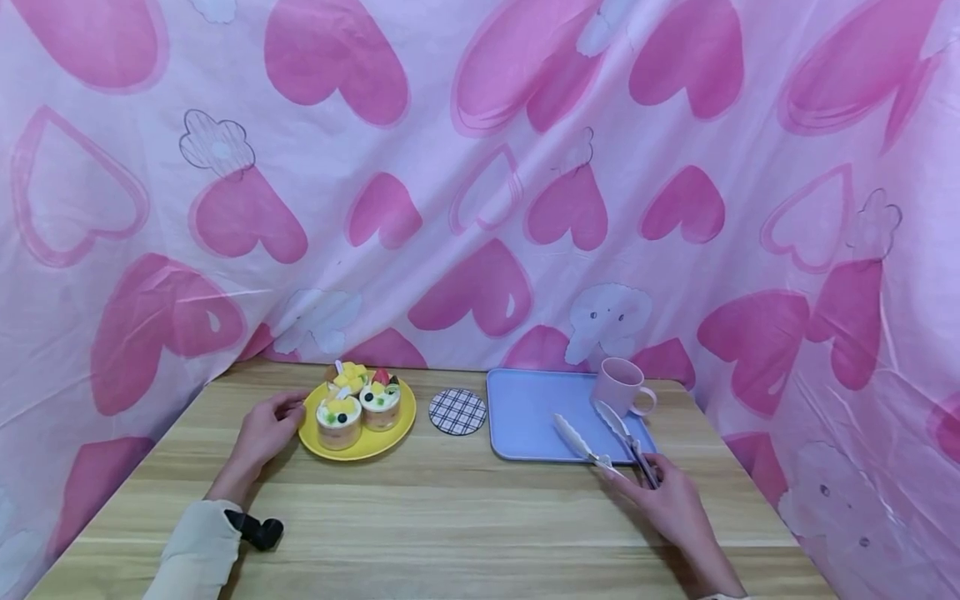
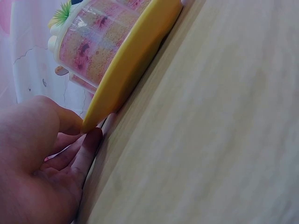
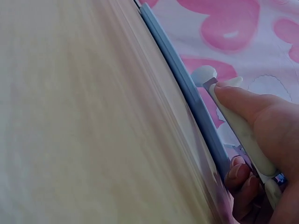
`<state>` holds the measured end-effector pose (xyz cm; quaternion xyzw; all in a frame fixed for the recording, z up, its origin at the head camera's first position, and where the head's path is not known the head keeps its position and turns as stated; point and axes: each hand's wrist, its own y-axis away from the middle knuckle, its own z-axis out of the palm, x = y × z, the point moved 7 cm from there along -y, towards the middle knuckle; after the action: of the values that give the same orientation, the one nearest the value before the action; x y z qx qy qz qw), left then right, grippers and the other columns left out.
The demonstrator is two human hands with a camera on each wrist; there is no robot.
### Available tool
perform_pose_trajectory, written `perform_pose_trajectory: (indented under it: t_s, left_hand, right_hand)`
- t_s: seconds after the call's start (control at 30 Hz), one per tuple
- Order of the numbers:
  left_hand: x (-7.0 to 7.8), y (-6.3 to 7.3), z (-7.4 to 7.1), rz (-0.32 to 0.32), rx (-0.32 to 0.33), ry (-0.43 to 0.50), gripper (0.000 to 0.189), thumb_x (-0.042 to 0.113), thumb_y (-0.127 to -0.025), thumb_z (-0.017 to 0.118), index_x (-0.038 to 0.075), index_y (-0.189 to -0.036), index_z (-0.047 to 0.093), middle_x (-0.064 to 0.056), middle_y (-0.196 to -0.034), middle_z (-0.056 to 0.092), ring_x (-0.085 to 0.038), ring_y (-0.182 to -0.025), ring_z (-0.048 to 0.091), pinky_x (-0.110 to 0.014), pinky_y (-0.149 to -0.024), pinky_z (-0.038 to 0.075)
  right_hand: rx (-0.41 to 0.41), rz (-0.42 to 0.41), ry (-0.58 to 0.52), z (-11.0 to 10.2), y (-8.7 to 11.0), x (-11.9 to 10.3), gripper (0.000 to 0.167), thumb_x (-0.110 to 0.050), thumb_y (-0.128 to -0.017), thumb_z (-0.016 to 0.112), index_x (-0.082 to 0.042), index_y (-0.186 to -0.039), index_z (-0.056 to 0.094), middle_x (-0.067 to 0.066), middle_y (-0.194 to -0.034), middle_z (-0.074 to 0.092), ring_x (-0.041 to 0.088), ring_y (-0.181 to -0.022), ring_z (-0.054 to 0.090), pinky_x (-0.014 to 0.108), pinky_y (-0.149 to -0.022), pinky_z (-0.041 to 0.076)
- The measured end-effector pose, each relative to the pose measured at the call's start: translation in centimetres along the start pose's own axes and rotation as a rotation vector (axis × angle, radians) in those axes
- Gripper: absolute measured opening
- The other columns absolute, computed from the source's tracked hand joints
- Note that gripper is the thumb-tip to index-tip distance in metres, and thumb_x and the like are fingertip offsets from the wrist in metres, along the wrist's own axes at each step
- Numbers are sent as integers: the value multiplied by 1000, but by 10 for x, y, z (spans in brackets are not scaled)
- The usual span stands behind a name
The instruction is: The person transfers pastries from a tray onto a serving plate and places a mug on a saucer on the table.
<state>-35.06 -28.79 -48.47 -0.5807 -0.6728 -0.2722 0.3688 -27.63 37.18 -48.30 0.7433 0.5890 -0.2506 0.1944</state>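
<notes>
At the left, my left hand (image 1: 267, 429) pinches the rim of a yellow plate (image 1: 408, 410), thumb above and fingertips under the edge in the left wrist view. On the plate stand 3 clear dessert cups (image 1: 339, 432) topped with cream and fruit; layered sponge shows through the side of one cup (image 2: 91, 46). My right hand (image 1: 670, 504) holds a pair of food tongs (image 1: 573, 437) with pale handles, its thumb along one arm in the right wrist view. The tongs' two arms are spread, their tips over a blue tray (image 1: 525, 417) with nothing between them.
A pink mug (image 1: 617, 387) stands on the tray's right back part. Between plate and tray lies a round checked coaster (image 1: 457, 412). Behind the wooden table (image 1: 420, 525) hangs a pink heart-patterned cloth (image 1: 480, 208), which also closes in both sides.
</notes>
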Motion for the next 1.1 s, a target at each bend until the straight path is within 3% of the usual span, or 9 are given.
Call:
perform_pose_trajectory:
  t_s: [0.23, 0.47, 0.6, 0.77, 0.87, 1.1]
  left_hand:
    - [2, -2, 0, 3, 5, -1, 47, 17, -111, 52, -2, -153, 56, -28, -142, 63, -41, -128, 60, -56, -108, 54]
    - [2, -2, 0, 1, -4, 2, 47, 17, -111, 52, -2, -154, 55, -29, -144, 62, -41, -129, 60, -57, -109, 54]
    - [2, -1, 0, -3, -6, -2, 47, 17, -111, 52, -3, -154, 55, -29, -144, 61, -41, -129, 60, -57, -109, 55]
    - [0, -1, 0, -4, -7, -1, 47, 17, -111, 52, -3, -154, 55, -29, -144, 61, -41, -129, 60, -57, -108, 55]
    - [0, -1, 0, -1, -4, 2, 47, 17, -111, 51, -3, -153, 55, -29, -144, 62, -41, -129, 60, -56, -109, 54]
    - [-2, -1, 0, 4, -5, 3, 47, 16, -111, 52, -3, -153, 55, -29, -142, 62, -41, -129, 60, -57, -109, 54]
  right_hand:
    - [-17, 21, 21, -5, 1, 7, 117, -83, -80, 76, 1, -154, 45, 22, -121, 63, 32, -103, 58, 38, -79, 51]
    - [-15, -2, 85, -10, 4, 5, 114, -84, -80, 75, -1, -153, 48, 27, -129, 66, 32, -102, 59, 38, -76, 48]
    - [-5, 4, 138, -14, 7, 1, 110, -88, -78, 73, 0, -142, 55, 20, -110, 66, 29, -95, 59, 36, -68, 45]
    - [-9, -1, 180, -17, 12, -4, 92, -85, -74, 79, -4, -114, 60, 8, -85, 54, 23, -78, 54, 34, -58, 38]
    - [-7, -1, 222, -18, 15, -5, 88, -85, -73, 80, -7, -108, 59, 6, -82, 51, 23, -75, 52, 34, -56, 37]
    - [-11, 51, 247, -18, 17, -1, 97, -91, -73, 75, -4, -110, 55, 9, -85, 52, 24, -78, 55, 36, -57, 37]
